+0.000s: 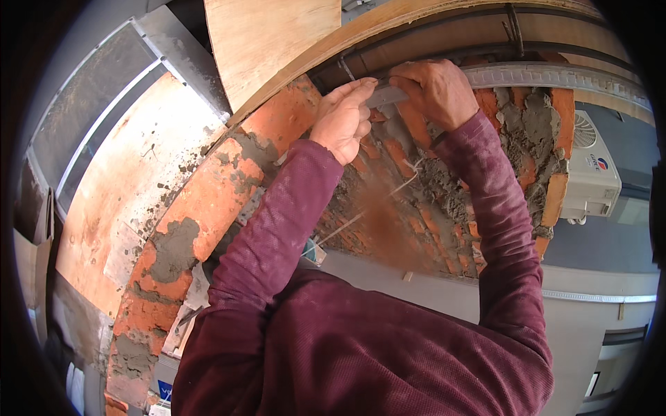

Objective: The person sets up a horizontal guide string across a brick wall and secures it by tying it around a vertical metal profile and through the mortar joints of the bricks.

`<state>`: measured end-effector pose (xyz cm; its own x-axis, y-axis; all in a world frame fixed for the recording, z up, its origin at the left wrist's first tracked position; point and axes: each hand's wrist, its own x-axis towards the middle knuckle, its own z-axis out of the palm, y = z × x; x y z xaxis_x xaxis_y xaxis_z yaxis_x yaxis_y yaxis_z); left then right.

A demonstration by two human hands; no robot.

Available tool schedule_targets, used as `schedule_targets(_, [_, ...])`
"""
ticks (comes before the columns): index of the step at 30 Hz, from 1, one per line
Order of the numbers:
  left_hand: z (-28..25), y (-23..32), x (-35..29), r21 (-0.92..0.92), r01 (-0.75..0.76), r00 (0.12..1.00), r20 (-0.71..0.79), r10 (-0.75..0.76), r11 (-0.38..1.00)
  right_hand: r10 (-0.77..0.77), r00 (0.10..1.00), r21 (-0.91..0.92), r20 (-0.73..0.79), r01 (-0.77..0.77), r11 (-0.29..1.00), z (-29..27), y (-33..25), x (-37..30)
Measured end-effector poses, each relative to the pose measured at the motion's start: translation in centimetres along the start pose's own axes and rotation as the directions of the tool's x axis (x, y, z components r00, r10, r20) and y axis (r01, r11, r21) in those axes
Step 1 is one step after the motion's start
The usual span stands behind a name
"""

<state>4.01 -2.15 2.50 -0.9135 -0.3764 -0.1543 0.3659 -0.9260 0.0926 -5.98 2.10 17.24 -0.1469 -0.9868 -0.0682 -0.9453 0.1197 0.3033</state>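
1. At left, a pale, flat wooden panel spattered with grey mortar adjoins the orange-red brick edge. Keep forearms and sleeves off the mortar patches there.

2. The left hand has its fingers curled, with thumb and index tips close together at the near end of the long, grey, notched strip. Whether they pinch it cannot be told. Steady this end lightly; a hard push could tilt the strip.

3. The strip lies along the far side of the brickwork and runs beneath the right hand toward the right.

4. The right hand, just apart from the left, bends over the strip; its grip is hidden. Apply even pressure here, matching the left.

5. At right, check that the rough grey mortar beside the strip does not force it out of line.
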Motion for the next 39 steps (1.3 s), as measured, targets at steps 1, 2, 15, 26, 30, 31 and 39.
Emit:
schedule_targets(1, [-0.1,0.0,-0.1,0.023,-0.010,1.000,-0.007,0.010,1.000,-0.007,1.000,0.004,0.023,0.007,1.000,-0.1,0.2,0.5])
schedule_targets(2, [-0.3,0.0,-0.1,0.046,-0.019,1.000,-0.015,0.020,0.999,-0.035,0.998,0.013,0.060,0.034,0.999,-0.3,0.3,0.9])
schedule_targets(15, [1.6,-1.2,2.7,0.392,-0.397,0.892,-0.046,0.449,0.830,-0.066,0.925,0.021,0.375,0.062,0.998,-2.6,3.4,5.6])
schedule_targets(26, [2.6,-2.2,3.3,0.627,-0.503,0.748,-0.029,0.663,0.595,-0.165,0.959,-0.210,0.230,0.214,0.954,-2.2,3.6,4.1])
schedule_targets(30, [2.2,-4.1,3.9,0.530,-0.516,0.755,-0.089,0.650,0.673,-0.151,0.985,-0.079,0.086,0.157,0.984,-3.7,3.6,2.3])
schedule_targets(31, [1.7,-4.9,4.8,0.483,-0.540,0.741,-0.114,0.662,0.689,-0.131,0.991,-0.026,0.021,0.132,0.991,-4.6,3.0,2.0])
schedule_targets(39, [2.3,-5.7,5.1,0.223,-0.519,0.791,-0.241,0.562,0.825,0.233,0.943,0.355,-0.237,-0.139,0.924,-8.2,-1.8,-8.4])
